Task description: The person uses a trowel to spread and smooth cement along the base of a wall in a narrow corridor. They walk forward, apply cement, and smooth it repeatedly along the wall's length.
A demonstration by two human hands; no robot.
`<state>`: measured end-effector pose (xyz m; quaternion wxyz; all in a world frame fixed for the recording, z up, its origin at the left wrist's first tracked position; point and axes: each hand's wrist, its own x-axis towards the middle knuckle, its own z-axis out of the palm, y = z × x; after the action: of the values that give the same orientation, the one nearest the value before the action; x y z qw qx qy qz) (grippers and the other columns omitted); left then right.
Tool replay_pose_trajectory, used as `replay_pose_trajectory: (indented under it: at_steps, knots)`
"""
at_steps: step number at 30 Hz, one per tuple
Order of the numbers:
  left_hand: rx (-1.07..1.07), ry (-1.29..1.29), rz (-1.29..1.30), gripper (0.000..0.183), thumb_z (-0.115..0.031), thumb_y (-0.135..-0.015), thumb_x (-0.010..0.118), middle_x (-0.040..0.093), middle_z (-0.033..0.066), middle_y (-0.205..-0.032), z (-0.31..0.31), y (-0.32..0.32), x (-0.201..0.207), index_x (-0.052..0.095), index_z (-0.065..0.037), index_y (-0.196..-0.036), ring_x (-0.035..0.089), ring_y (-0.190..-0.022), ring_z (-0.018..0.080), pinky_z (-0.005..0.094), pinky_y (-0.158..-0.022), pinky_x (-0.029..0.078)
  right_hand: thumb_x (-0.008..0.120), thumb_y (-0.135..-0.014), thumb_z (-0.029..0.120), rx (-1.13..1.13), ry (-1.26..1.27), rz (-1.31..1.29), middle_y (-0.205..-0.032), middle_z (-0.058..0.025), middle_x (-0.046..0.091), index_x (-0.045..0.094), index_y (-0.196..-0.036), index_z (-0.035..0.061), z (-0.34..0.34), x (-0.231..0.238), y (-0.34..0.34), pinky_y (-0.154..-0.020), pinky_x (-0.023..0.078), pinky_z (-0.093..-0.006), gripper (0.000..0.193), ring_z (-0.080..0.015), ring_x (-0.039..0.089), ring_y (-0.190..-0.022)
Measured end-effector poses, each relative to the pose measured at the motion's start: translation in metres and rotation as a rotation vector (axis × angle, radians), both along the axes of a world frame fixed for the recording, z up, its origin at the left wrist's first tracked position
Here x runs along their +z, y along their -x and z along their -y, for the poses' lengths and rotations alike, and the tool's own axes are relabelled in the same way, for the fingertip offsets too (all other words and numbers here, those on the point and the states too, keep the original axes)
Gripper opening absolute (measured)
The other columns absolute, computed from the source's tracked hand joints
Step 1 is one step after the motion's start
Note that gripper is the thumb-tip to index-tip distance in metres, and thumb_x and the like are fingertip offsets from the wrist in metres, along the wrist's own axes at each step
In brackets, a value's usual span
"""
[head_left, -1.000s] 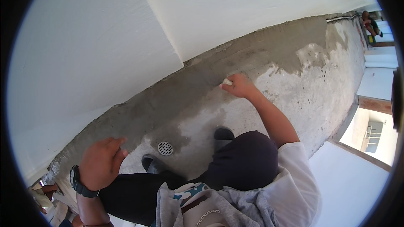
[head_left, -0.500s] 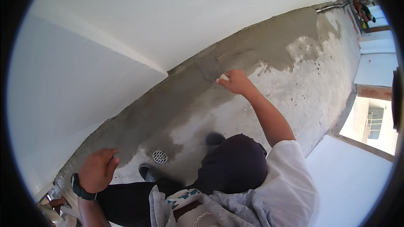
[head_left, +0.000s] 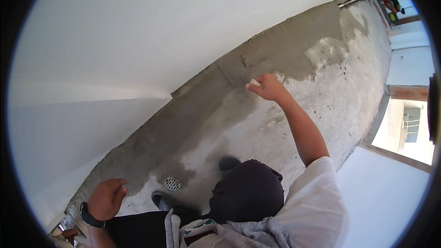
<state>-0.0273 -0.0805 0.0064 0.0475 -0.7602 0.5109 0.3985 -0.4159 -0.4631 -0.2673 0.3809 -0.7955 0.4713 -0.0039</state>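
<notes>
My right hand (head_left: 268, 87) is closed around the pale handle of a trowel. The trowel's grey blade (head_left: 235, 71) lies flat on a strip of wet grey mortar (head_left: 179, 115) along the foot of the white wall (head_left: 115, 41). Its colour nearly blends into the mortar. At the lower left, my left hand (head_left: 106, 198) hangs beside my knee, holding nothing I can see. Its fingers are loosely bent and the thumb stands apart from them. A dark watch (head_left: 92, 216) is on that wrist.
A round floor drain (head_left: 172, 183) sits near my dark boots (head_left: 228, 163). Rough, dry concrete (head_left: 321, 110) borders the mortar on the right. A pale pipe (head_left: 356, 0) runs by the far wall, near another person (head_left: 390, 1). A framed opening (head_left: 406, 126) is at the right.
My right hand and the trowel have shifted slightly right in the view, with the blade still on the mortar. My left hand sits a little lower. The whole view has tilted somewhat.
</notes>
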Motion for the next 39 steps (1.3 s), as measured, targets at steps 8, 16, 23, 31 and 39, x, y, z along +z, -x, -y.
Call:
replay_pose_trajectory:
  at_steps: [8,16,23,31,39]
  knots:
    - [0.056,-0.095,-0.015,0.025,-0.018,-0.098,0.064,0.073,0.0201,-0.091,0.014,0.002,-0.008,0.072,0.001,-0.111,0.071,-0.086,0.0363,0.0422,-0.080,0.054,0.076,-0.085,0.048,-0.030,0.034,-0.063,-0.068,-0.0238,0.064,0.065,-0.073,-0.0045,0.065,-0.007,0.046,-0.068,0.051,-0.0482,0.055,-0.0390,0.065,-0.067]
    - [0.074,-0.163,-0.078,0.024,-0.017,-0.100,0.061,0.073,0.0174,-0.083,0.029,-0.004,-0.034,0.073,0.002,-0.107,0.073,-0.079,0.0309,0.0397,-0.074,0.055,0.079,-0.087,0.043,-0.175,-0.085,-0.115,-0.058,-0.0072,0.060,0.066,-0.073,-0.0006,0.135,-0.002,0.101,-0.055,0.049,-0.0346,0.048,-0.0158,0.061,-0.055]
    - [0.103,-0.337,-0.078,0.025,-0.021,-0.099,0.060,0.073,0.0205,-0.087,0.040,-0.004,-0.049,0.074,-0.001,-0.101,0.071,-0.086,0.0403,0.0446,-0.078,0.055,0.080,-0.086,0.043,-0.206,-0.132,-0.163,-0.060,-0.0069,0.060,0.069,-0.077,-0.0006,0.188,0.006,0.143,-0.052,0.049,-0.0336,0.046,-0.0167,0.060,-0.053]
    - [0.097,-0.454,-0.094,0.027,-0.025,-0.099,0.061,0.073,0.0161,-0.080,0.047,-0.002,-0.059,0.074,-0.002,-0.094,0.072,-0.080,0.0358,0.0431,-0.076,0.055,0.078,-0.089,0.042,-0.473,-0.081,-0.014,-0.065,-0.0049,0.064,0.071,-0.088,-0.0008,0.230,-0.008,0.201,-0.051,0.048,-0.0312,0.044,-0.0150,0.063,-0.055]
    - [0.089,-0.372,-0.091,0.026,-0.023,-0.099,0.062,0.074,0.0155,-0.082,0.041,-0.003,-0.060,0.075,0.000,-0.096,0.074,-0.079,0.0317,0.0406,-0.074,0.056,0.068,-0.093,0.047,-0.410,0.510,-0.370,-0.095,-0.0258,0.072,0.070,-0.098,-0.0053,0.238,-0.040,0.189,-0.079,0.055,-0.0490,0.052,-0.0418,0.070,-0.092]
